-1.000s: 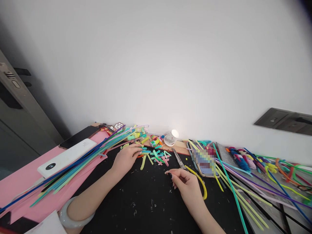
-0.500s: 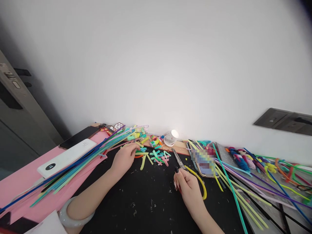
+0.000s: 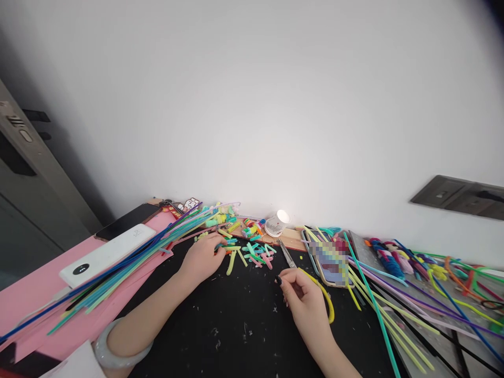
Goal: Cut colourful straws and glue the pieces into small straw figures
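Note:
My left hand (image 3: 202, 256) rests on the black mat (image 3: 236, 325) with its fingers curled and their tips pinching at a small coloured piece on the edge of a pile of short cut pieces (image 3: 252, 251). My right hand (image 3: 301, 294) lies further right, fingers curled, thumb and forefinger pinched together near the scissors (image 3: 287, 255). What the pinch holds is too small to name. A curved yellow pipe cleaner (image 3: 325, 294) lies just beyond that hand.
Long coloured pipe cleaners (image 3: 118, 268) fan across a pink sheet (image 3: 35, 294) at left, beside a white power bank (image 3: 106, 254) and a dark phone (image 3: 126, 220). More long stems (image 3: 397, 310), a phone (image 3: 331, 260), yarn dolls (image 3: 389, 257) and a small cup (image 3: 275, 223) lie right.
My right hand has drawn slightly towards the scissors and turned, going from spread fingers to a pinch. My left hand has barely shifted at the pile.

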{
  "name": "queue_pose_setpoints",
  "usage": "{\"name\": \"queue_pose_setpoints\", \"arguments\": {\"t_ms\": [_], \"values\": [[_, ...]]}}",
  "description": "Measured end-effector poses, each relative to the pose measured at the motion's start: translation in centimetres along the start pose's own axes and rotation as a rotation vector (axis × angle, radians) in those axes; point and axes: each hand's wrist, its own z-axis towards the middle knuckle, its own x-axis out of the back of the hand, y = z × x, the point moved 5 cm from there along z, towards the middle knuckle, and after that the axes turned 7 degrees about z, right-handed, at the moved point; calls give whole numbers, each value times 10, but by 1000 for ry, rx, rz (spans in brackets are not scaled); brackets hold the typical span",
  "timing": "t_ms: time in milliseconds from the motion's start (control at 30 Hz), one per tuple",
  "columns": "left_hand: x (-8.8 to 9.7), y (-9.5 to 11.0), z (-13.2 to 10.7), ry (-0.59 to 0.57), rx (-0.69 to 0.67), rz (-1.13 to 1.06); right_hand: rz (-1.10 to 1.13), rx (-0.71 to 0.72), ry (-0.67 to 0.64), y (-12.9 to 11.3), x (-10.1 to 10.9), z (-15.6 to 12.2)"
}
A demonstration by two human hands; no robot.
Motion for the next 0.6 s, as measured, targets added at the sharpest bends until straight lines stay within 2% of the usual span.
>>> {"name": "queue_pose_setpoints", "arguments": {"t_ms": [167,600], "values": [[2,2,-1,28,0,4,16,-8,3,0,-1,1],[1,5,-4,-11,-17,38,3,-5,-2,1,-1,1]]}}
